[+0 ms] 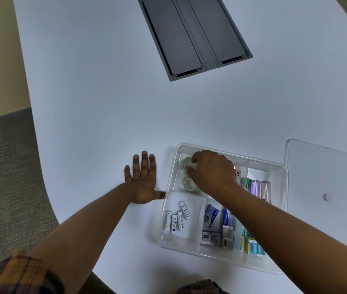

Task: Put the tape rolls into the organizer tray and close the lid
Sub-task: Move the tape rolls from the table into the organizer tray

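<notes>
- Two tape rolls lie in the top-left compartment of the organizer tray: the far tape roll at 12 o'clock of the near tape roll.
- The left hand lies flat on the table, fingers spread and holding nothing, thumb touching the tray's left wall.
- Four batteries lie at 6 o'clock of the rolls.
- The right hand reaches over the tray, fingertips closed around the far roll.
- The lid lies off, at 3 o'clock.

table open beyond tray, lid just right, left hand touching tray's left wall
</notes>
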`<state>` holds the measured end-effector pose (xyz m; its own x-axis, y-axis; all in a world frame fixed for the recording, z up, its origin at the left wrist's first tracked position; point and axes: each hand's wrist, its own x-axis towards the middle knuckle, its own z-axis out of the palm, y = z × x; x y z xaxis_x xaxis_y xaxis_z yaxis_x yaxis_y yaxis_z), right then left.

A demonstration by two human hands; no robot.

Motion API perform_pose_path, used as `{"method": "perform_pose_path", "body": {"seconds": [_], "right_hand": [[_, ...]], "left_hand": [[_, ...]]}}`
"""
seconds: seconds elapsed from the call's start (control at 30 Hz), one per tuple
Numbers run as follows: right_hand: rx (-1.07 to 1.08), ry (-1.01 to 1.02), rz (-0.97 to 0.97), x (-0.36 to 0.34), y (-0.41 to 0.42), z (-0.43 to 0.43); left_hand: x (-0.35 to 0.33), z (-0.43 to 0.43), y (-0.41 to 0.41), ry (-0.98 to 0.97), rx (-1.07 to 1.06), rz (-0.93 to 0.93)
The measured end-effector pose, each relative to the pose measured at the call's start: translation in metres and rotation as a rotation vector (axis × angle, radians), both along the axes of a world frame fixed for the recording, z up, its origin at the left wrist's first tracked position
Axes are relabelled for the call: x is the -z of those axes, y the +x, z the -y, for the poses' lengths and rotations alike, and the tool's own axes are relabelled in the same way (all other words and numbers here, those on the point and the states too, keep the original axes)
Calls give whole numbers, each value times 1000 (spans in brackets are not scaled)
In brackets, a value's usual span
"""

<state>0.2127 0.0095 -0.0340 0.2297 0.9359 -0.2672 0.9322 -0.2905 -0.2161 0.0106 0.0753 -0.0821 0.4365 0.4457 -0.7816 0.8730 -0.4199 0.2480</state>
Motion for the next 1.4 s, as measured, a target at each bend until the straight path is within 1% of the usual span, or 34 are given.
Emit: {"method": "perform_pose_path", "body": {"seconds": [0.07, 0.17, 0.23, 0.33, 0.4, 0.47, 0.53, 0.7, 0.8, 0.87, 1.0, 1.07, 1.27, 1.33, 1.4], "right_hand": [[40, -2, 9, 0, 2, -1], [81, -70, 3, 1, 1, -1], [118, -106, -65, 2, 0, -2], [170, -172, -229, -1, 0, -3], [199, -206, -292, -3, 2, -2], [207, -242, -293, -6, 5, 1], [177, -260, -246, -10, 8, 5], [-49, -248, -48, -17, -3, 16], [-133, -251, 11, -15, -15, 22], [-74, -258, -45, -14, -16, 22], [170, -235, -344, -16, -10, 17], [193, -250, -408, -17, -10, 17], [149, -236, -400, -17, -13, 21], [118, -190, -358, -15, -14, 26], [60, -83, -285, -14, -14, 33]], "left_hand": [[0, 0, 0, 4, 2, 0], [-1, 0, 0, 10, 0, -1], [-1, 1, 0, 12, 0, 1], [-2, 1, 1, 11, -4, 2], [-2, 1, 1, 10, -7, 3], [-3, 1, 1, 5, -7, 3], [-2, 1, 1, 5, -7, 6], [0, 1, 0, 6, -7, 8], [0, 0, 0, 9, -4, 9], [0, 0, 0, 9, -1, 8], [2, 0, 0, 16, 2, 6], [3, 0, 0, 10, 2, 6], [6, 1, -2, 23, -7, 11], [7, 0, -2, 26, -7, 18], [9, 1, -2, 32, -14, 27]]}}
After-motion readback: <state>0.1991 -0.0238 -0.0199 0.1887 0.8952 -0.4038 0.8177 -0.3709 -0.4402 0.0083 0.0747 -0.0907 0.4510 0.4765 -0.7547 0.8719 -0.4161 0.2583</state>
